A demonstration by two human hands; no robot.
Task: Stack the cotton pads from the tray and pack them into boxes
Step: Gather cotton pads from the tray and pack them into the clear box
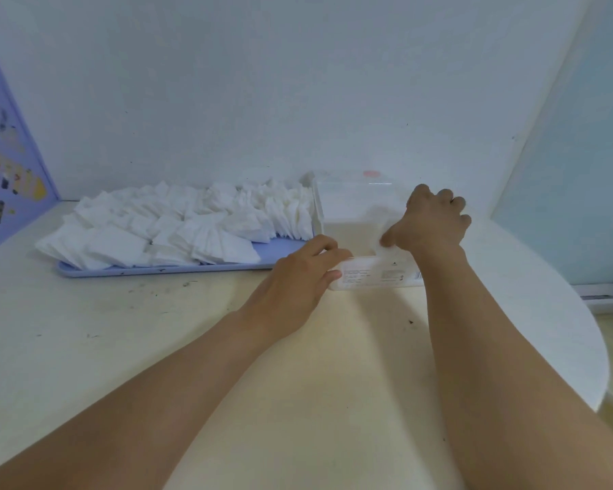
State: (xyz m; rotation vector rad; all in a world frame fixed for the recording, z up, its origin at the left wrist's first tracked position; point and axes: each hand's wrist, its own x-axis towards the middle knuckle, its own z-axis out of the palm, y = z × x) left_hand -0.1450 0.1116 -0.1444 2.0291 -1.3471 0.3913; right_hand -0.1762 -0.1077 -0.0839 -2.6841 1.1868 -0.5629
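Observation:
A pale blue tray [163,269] lies on the table at the left, heaped with several square white cotton pads [177,224]. Right of it stands a clear plastic box [351,203] with its lid raised at the back. My left hand [298,277] grips the box's near left corner by the printed label [372,274]. My right hand [432,221] reaches into the box from above, fingers curled, pinching what looks like a white pad at its thumb; the pad is mostly hidden.
The cream table [192,348] carries small dark specks. A white wall [262,100] stands close behind the tray and box. A purple poster [4,164] leans at the far left. The table's rounded right edge [595,348] drops off beside a window frame.

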